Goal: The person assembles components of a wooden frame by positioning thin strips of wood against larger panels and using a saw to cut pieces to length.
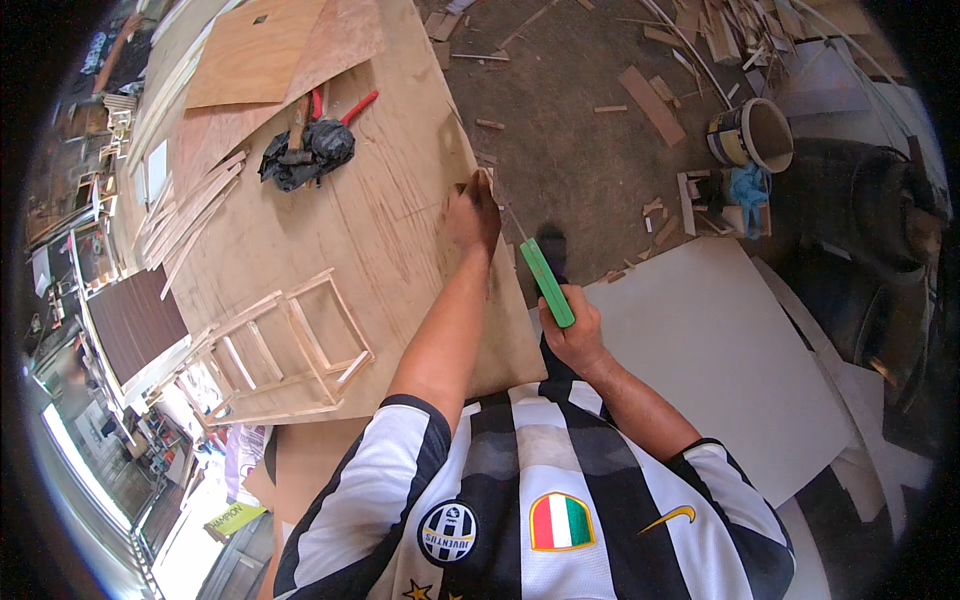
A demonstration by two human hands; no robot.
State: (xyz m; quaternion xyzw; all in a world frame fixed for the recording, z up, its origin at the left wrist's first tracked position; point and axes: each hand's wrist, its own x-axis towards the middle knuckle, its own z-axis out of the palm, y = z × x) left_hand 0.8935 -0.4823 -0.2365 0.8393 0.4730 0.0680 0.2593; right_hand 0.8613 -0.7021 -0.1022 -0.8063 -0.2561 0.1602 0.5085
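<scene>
My right hand (pixel 575 331) is wrapped round the green handle of a saw (pixel 548 282). The saw is seen nearly edge-on, and its thin blade runs up and left toward the edge of the wooden table (pixel 400 225). At that edge my left hand (pixel 474 216) is closed, its fingertips bent over the rim. A small pale bit of wood seems to show at those fingertips, but what they grip is mostly hidden.
On the table lie a black plastic bag (pixel 315 158), a hammer (pixel 298 130), a red-handled tool (pixel 358 107), thin wood strips (pixel 195 215), plywood sheets (pixel 240 60) and a wooden frame (pixel 285 350). A white board (pixel 710 340), bucket (pixel 768 135) and offcuts (pixel 650 105) are at right.
</scene>
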